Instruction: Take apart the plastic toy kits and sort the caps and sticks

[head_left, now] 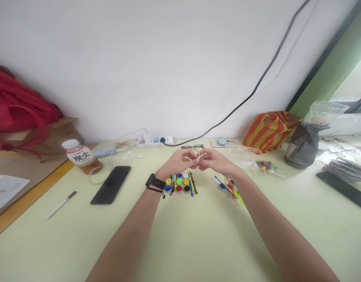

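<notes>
My left hand (180,161) and my right hand (213,160) meet above the pale green table (198,235), both pinching a thin white cable tie (198,156) between their fingertips. A black watch sits on my left wrist. Just below the hands lies a cluster of small coloured round pieces with coloured ties (179,183). A second loose pile of coloured ties and a blue round piece (229,187) lies under my right wrist.
A black phone (111,184), a white pen (60,205) and a drink bottle (80,156) lie at the left. A power strip (154,140), glasses (192,147), a striped bag (270,131), a dark bag (304,145) and a clear bag of ties (264,166) stand farther back.
</notes>
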The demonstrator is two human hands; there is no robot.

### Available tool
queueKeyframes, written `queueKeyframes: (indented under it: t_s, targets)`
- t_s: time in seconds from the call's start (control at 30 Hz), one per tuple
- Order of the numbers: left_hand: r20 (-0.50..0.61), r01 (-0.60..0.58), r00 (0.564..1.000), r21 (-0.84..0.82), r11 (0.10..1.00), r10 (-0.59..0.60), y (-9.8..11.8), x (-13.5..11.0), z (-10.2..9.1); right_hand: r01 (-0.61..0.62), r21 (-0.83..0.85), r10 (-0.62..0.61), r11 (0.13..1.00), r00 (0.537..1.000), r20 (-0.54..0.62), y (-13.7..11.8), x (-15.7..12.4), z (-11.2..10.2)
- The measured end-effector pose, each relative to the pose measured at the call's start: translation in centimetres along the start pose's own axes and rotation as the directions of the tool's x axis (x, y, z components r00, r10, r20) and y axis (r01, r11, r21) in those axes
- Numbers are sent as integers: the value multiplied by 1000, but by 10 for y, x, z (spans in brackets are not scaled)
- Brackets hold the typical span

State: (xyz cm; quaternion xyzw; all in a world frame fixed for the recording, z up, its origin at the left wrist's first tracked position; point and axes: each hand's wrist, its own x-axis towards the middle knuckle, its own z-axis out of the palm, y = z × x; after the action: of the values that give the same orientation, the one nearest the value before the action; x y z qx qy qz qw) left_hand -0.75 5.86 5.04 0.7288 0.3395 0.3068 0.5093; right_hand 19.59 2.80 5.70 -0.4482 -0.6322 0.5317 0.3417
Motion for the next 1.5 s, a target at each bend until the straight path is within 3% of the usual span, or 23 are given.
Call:
queueKeyframes:
  t_s: [0.2, 0.3, 0.4, 0.5, 0.6, 0.77, 0.87, 1.07, 1.33, 1.5]
  targets:
    - [54, -28, 998, 3, 1000, 28, -7, 1, 6, -36, -268, 23, 963, 998, -52, 7, -1, 1]
    - [52, -48, 998, 72, 996, 44, -11, 2, 10, -99, -475, 80, 875, 995, -60, 13, 2, -7]
    - [48, -98, 995, 242, 965, 89, -15, 3, 19, -149, -635, 121, 758, 989, -86, 20, 5, -22]
    - [95, -127, 991, 387, 913, 97, -17, 3, 29, -197, -698, 166, 688, 980, -114, 26, 4, -35]
    - [111, -80, 993, 512, 855, 26, -19, 2, 31, -235, -742, 247, 629, 964, -96, 27, 0, -41]
    - [54, -38, 999, 596, 802, 8, -27, 2, 18, -236, -784, 288, 574, 955, -76, 14, -9, -45]
    - [77, -54, 997, 615, 787, 9, -29, 1, 12, -228, -804, 300, 549, 952, -65, 4, -14, -47]
    - [139, -67, 990, 654, 754, -33, -23, -2, 11, -268, -852, 510, 451, 860, -1, -3, -20, -37]
    - [148, -50, 987, 632, 773, -57, -18, -4, 10, -207, -809, 479, 550, 872, 103, -7, -21, -36]
    - [112, -110, 992, 569, 815, 57, -4, -3, 13, -131, -604, 269, 786, 952, 144, -12, -21, -39]
